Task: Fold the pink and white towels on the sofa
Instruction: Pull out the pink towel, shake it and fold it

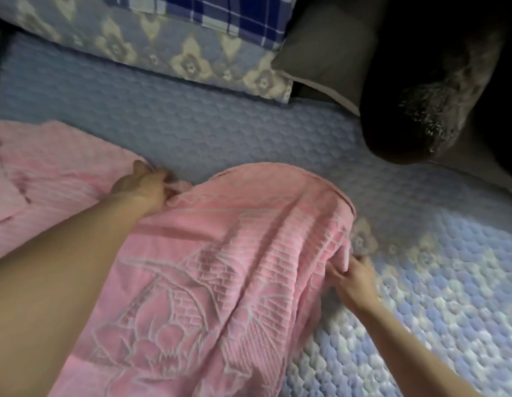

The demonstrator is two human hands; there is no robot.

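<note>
While both forearms enter from the bottom of the frame, much stays hidden: the pink towel [220,267] runs off the left edge and the lower edge, so its full outline and length cannot be read. Left hand [146,187], centre-left of frame, has its fingertips buried in a bunched fold of the towel's far edge; it appears to pinch that fold, though motion blur softens the fingers. Right hand [353,277], right of centre, has fingers curled on the towel's right-hand edge, gripping the cloth where it gathers into vertical creases. Towel lies draped over the blue quilted sofa cover [220,124], filling the lower-left and centre of the frame; raised white floral and brick-like relief is visible on its face. Its visible long axis runs roughly from lower centre up toward the rounded far edge at mid-frame, with a second portion spreading flat toward the upper-left. No white towel can be made out. Upper left: a floral-patterned cushion [163,50] with a blue plaid cloth [220,15] on top. Upper right: a dark rounded object [421,104], too shadowed to identify, beside a grey cushion [329,50].
</note>
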